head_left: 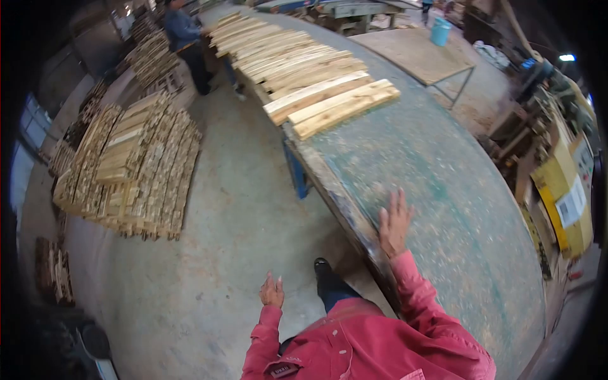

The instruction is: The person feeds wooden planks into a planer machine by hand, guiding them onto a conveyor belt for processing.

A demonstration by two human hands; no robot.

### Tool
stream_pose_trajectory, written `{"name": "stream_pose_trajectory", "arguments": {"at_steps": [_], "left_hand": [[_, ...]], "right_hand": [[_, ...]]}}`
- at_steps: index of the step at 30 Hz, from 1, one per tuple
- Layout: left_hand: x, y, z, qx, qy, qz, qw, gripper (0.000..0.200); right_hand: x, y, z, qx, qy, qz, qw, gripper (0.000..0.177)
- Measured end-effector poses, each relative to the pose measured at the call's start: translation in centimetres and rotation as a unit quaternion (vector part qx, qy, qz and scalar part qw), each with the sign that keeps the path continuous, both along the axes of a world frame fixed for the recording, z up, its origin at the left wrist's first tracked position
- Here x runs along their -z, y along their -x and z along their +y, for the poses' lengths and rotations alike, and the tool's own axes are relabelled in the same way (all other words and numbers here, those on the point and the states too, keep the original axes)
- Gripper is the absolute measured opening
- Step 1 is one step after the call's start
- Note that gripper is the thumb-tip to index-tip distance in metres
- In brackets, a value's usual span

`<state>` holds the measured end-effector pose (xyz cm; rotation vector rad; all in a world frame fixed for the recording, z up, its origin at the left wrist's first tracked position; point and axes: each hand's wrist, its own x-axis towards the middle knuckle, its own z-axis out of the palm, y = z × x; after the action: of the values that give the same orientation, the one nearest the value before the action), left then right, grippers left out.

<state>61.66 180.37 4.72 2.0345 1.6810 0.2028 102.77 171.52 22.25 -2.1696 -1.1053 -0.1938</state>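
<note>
My right hand [395,223] is over the near edge of the long green worktable [437,247], fingers stretched out and holding nothing. My left hand [272,291] hangs in the air above the concrete floor, left of the table, its fingers apart and nothing in them. Farther along the tabletop lies a row of wooden boards [304,63], side by side across its width. The nearest board [345,109] sits a forearm's length or more beyond my right hand.
A tall stack of wooden slats [136,164] stands on the floor to the left. Another person [183,38] is at the table's far left end. A low table [418,54] with a blue bucket [441,31] is at the back right. Yellow cardboard [563,190] leans at the right.
</note>
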Motion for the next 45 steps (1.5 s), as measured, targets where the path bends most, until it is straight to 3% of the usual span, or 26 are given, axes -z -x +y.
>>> {"name": "stream_pose_trajectory", "arguments": {"at_steps": [4,6,9,12,15,17,19,21,22,23,24,25,26,27,28,29,30,31,32,33,34,36,40,43,45], "left_hand": [[0.7,4.5,2.9,-0.112,0.112,0.098,0.983,0.067],[3.6,8.5,3.5,-0.233,0.156,0.071,0.957,0.068],[1.9,11.8,2.8,-0.408,0.193,0.035,0.892,0.067],[2.7,13.9,2.2,-0.495,0.196,0.001,0.847,0.068],[5.1,15.0,1.6,-0.551,0.188,-0.045,0.812,0.07],[7.7,15.2,1.8,-0.639,0.194,-0.13,0.732,0.067],[4.9,14.5,5.4,-0.643,0.299,-0.038,0.704,0.064],[5.7,15.8,9.1,-0.647,0.333,-0.005,0.686,0.063],[6.8,16.5,12.1,-0.65,0.34,0.008,0.679,0.062],[5.7,17.1,16.3,-0.677,0.277,-0.06,0.679,0.067],[5.9,19.2,20.6,-0.649,0.24,-0.103,0.715,0.069],[6.6,21.4,24.6,-0.616,0.205,-0.15,0.746,0.071],[6.3,23.8,29.5,-0.562,0.135,-0.09,0.811,0.068],[4.9,26.3,36.0,-0.563,0.104,-0.087,0.816,0.065],[3.3,29.5,43.0,-0.581,0.154,-0.094,0.793,0.063],[3.9,32.9,48.7,-0.576,0.093,-0.081,0.808,0.059],[9.1,38.4,53.4,-0.577,0.042,-0.129,0.805,0.056],[2.9,39.6,60.2,-0.605,0.057,-0.194,0.77,0.053],[2.4,41.9,65.5,-0.627,-0.035,-0.322,0.708,0.052],[-1.9,43.0,70.5,-0.618,-0.063,-0.337,0.707,0.051],[-2.1,46.2,74.7,-0.599,-0.059,-0.388,0.697,0.053],[-6.8,47.9,82.6,-0.628,-0.084,-0.421,0.649,0.062],[-8.6,53.4,93.9,-0.665,-0.053,-0.461,0.586,0.072],[-8.5,55.5,99.3,-0.672,-0.03,-0.495,0.55,0.07],[-7.0,57.3,102.6,-0.669,-0.017,-0.528,0.522,0.068]], "right_hand": [[-4.7,1.8,19.8,-0.165,0.029,-0.09,0.982,0.058],[-7.3,3.9,28.9,-0.265,0.074,-0.176,0.945,0.06],[-6.6,5.1,41.8,-0.366,0.127,-0.282,0.878,0.061],[-3.6,3.2,52.6,-0.401,0.222,-0.325,0.827,0.065],[0.5,0.4,56.6,-0.357,0.212,-0.382,0.825,0.064],[-0.7,-0.5,55.4,-0.461,0.144,-0.293,0.825,0.06],[0.2,-1.4,54.3,-0.389,0.153,-0.411,0.81,0.07],[-1.4,0.4,53.7,-0.324,0.256,-0.325,0.851,0.065],[-0.6,0.8,54.1,-0.308,0.198,-0.367,0.855,0.063],[0.1,1.5,55.3,-0.289,0.139,-0.406,0.856,0.061],[-3.2,6.2,56.4,-0.193,0.339,-0.23,0.892,0.061],[-4.6,9.1,58.5,-0.18,0.38,-0.158,0.893,0.061],[-4.8,11.2,60.7,-0.204,0.373,-0.089,0.901,0.06],[-4.1,13.3,63.1,-0.224,0.361,-0.015,0.905,0.06],[-3.3,15.5,66.1,-0.284,0.313,0.103,0.9,0.06],[-2.4,17.7,69.6,-0.336,0.258,0.218,0.88,0.061],[-0.6,20.0,73.1,-0.359,0.247,0.252,0.864,0.062],[1.5,22.5,76.9,-0.383,0.234,0.285,0.847,0.064],[4.0,25.4,81.1,-0.385,0.215,0.395,0.806,0.067],[5.5,28.8,85.2,-0.381,0.195,0.501,0.752,0.071],[3.3,33.1,89.5,-0.383,0.192,0.562,0.707,0.077],[6.0,39.3,98.9,-0.464,0.198,0.556,0.661,0.084],[2.4,53.6,112.3,-0.404,0.234,0.641,0.609,0.11],[5.0,61.0,118.7,-0.403,0.227,0.653,0.6,0.124],[7.1,64.7,120.9,-0.369,0.207,0.691,0.587,0.114]]}}
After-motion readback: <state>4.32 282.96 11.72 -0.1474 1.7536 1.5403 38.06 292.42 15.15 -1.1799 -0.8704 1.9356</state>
